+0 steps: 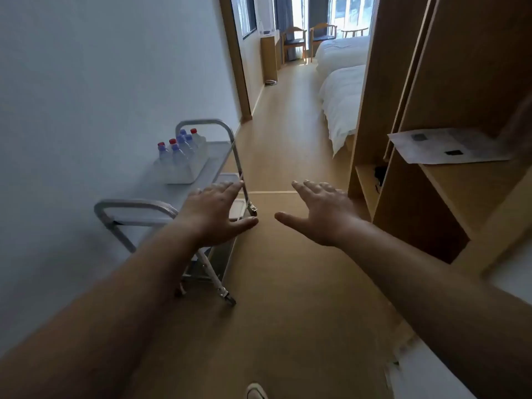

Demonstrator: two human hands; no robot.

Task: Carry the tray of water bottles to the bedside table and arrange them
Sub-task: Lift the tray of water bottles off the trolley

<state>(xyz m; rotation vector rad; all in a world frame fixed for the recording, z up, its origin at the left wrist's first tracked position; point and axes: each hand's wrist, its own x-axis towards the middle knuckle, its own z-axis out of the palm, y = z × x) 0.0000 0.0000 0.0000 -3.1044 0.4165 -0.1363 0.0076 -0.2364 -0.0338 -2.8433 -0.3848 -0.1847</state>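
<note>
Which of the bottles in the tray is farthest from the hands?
The red-capped clear bottle at the far right corner of the white tray, next to the cart's far handle. The other red-capped ones sit nearer and further left.

Clear plastic bottles (184, 148); matt metal cart (236, 156); smooth wood floor (288, 283).

A metal trolley (230, 156) is stationed against the white wall (86, 82) at left. Two white-covered beds (342, 105) are seen beyond the wooden floor (288, 283). A printed sheet (443, 145) is laid on a wooden shelf (472, 191) at right. Two wooden chairs (296, 41) are placed near the window (348, 10).
</note>
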